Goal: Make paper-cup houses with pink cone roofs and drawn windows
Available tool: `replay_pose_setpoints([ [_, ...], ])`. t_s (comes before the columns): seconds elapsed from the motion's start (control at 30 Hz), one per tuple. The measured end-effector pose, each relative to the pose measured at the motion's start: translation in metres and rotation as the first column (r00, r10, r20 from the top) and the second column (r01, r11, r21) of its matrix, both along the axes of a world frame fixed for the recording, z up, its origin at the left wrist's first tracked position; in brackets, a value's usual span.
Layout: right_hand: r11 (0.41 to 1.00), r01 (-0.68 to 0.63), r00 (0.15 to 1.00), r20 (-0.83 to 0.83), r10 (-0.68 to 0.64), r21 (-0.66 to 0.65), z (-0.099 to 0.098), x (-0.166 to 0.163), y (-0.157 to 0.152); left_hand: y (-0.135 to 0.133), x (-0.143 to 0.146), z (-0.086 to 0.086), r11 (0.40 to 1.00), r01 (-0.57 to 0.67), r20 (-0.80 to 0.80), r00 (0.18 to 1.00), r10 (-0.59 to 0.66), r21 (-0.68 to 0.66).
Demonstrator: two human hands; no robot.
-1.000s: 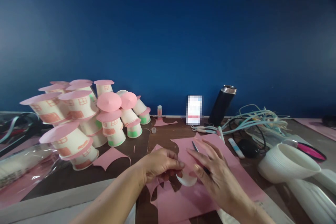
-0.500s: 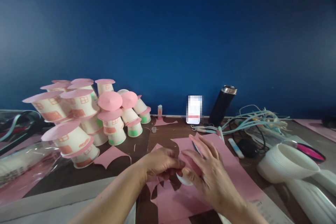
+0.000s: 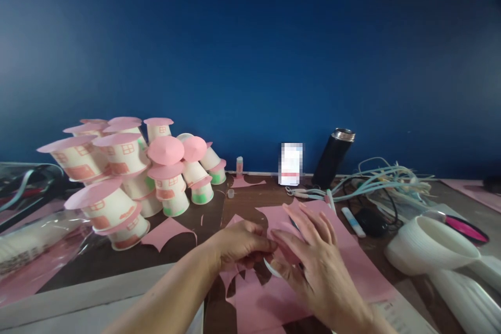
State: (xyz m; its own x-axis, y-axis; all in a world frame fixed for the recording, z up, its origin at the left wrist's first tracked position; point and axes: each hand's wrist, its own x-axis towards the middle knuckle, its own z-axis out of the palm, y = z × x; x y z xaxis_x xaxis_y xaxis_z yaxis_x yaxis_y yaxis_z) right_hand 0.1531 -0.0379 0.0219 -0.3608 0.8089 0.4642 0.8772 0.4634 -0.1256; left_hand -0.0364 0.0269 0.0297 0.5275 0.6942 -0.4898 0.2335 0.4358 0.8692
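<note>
My left hand is curled, its fingertips pinching a small white paper cup that lies on its side over a pink paper sheet. My right hand meets it from the right, fingers stretched and covering a pink paper piece held against the cup. Most of the cup is hidden between the hands. A pile of finished cup houses with pink round roofs stands at the left.
A black flask and a glue stick stand by the blue wall. Pale cables, a marker and a dark mouse lie right. White cup stacks lie at the far right. Pink scraps are scattered.
My right hand has slid left onto the cup, meeting the left hand and covering the scissors blade and most of the cup. The left hand has stayed put.
</note>
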Motion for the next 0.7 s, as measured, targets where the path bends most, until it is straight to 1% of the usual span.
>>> replay_pose_setpoints([
  [0.2,0.999,-0.03,0.999,0.045,0.029,0.034,-0.004,0.002,-0.004,-0.001,0.0,0.001,1.0,0.001,0.037,0.999,0.0,-0.027],
  [0.47,0.999,-0.032,0.997,0.071,0.03,0.028,-0.005,0.003,-0.003,0.0,-0.002,0.003,0.999,0.014,0.052,0.999,-0.012,-0.045],
  [0.7,0.984,-0.086,0.994,0.076,0.075,0.154,0.0,0.011,-0.008,0.0,-0.002,0.005,0.999,0.024,0.043,0.999,-0.023,-0.021],
])
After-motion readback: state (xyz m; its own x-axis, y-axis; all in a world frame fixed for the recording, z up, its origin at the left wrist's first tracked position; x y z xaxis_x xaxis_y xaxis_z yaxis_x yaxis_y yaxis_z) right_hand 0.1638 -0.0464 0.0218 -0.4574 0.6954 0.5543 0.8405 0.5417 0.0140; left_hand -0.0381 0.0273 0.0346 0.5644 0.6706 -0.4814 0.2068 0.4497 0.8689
